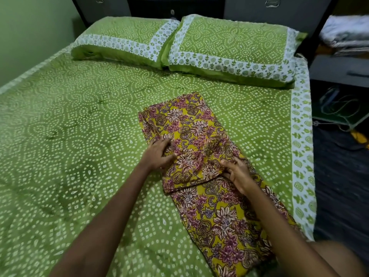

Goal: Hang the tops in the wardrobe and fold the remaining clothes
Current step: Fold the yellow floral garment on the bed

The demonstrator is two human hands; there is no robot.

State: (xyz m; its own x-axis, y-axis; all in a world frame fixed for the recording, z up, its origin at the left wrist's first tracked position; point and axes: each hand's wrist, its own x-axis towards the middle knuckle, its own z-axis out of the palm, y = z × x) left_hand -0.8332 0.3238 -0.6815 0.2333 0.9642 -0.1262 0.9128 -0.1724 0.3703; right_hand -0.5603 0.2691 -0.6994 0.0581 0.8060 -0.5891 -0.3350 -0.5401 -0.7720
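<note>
Green bedspread: the bed (79, 120), under a dotted green cover with a white printed border, carries the work; it fills most of the view.
Pillows: two matching pillows (229, 48) lie side by side at the head end, well apart from the garment.
Shelf unit: a dark shelf (343, 37) with stacked cloth stands beyond the bed's right edge; cables lie on the floor below it.
Garment location: the yellow floral garment (219, 212) lies flat on the right half of the bed, running from mid-bed toward the person, its far part already doubled over.
Left hand: the left hand (159, 151) rests with fingers straight on the fold's left side, pressing cloth down; it grips nothing.
Right hand: the right hand (237, 174) has curled fingers bunching cloth at the fold line; its grip is narrow, holding the garment.
Step judged: folding in progress, not finished; the long near section remains unfolded.
Method advised: keep the left palm as anchor, draw the fold edge square with the right, smooth wrinkles outward before the next fold.
Edges: the garment's right side lies near the bordered bed edge; cloth could slip over it.
Open room: bare bedspread lies left of the garment; shifting work leftward appears safest.
</note>
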